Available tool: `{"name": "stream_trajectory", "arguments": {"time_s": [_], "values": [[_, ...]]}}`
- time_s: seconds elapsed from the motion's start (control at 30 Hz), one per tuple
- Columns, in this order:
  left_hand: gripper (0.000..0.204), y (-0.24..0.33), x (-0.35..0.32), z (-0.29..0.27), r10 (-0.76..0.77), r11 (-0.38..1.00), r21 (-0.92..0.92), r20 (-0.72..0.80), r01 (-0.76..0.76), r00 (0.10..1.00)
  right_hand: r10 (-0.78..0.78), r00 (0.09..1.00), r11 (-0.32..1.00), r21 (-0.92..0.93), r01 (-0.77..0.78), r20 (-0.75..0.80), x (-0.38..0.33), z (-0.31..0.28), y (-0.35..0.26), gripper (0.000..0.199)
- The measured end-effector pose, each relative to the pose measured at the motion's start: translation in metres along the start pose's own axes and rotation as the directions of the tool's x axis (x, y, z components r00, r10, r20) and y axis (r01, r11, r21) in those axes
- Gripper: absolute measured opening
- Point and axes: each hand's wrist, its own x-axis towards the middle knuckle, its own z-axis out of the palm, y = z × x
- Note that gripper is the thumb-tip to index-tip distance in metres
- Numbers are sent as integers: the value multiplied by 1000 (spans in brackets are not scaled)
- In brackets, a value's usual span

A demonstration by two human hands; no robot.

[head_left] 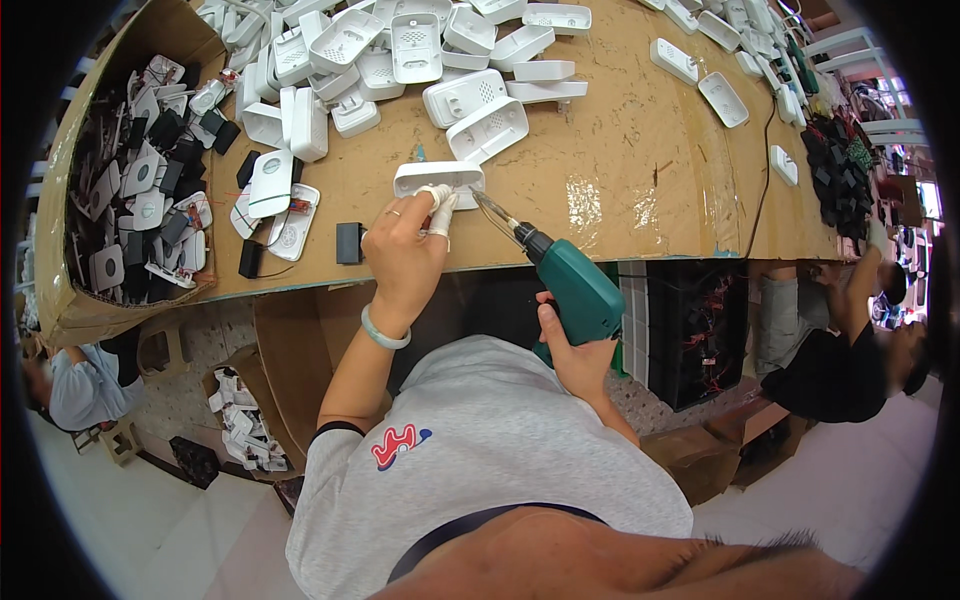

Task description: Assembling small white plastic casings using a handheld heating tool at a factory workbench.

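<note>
Cardboard-covered table (620, 170) fills the view beyond both hands, with a heap of white plastic housings (400, 60) past the left hand. Right hand (575, 350) is closed around the grip of a green power screwdriver (570, 285), its bit tip at the white housing (438, 180) that the left hand (405, 255) pins down with taped fingertips (437, 210). Whether the bit touches a screw is hidden.

Cardboard-covered workbench (640, 170), pale tiled floor (120, 520), black crate (690, 330) beneath, cardboard box (60, 200) at left
</note>
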Motion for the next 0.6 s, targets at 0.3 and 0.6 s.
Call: {"name": "stream_trajectory", "arguments": {"time_s": [0.3, 0.6], "values": [[12, 7, 11, 6, 106, 962, 265, -129, -69, 986, -22, 999, 999, 37, 23, -36, 10, 13, 4, 28], [17, -4, 16, 11, 132, 936, 323, 43, -138, 990, -55, 998, 998, -33, 55, -28, 18, 18, 11, 26]]}}
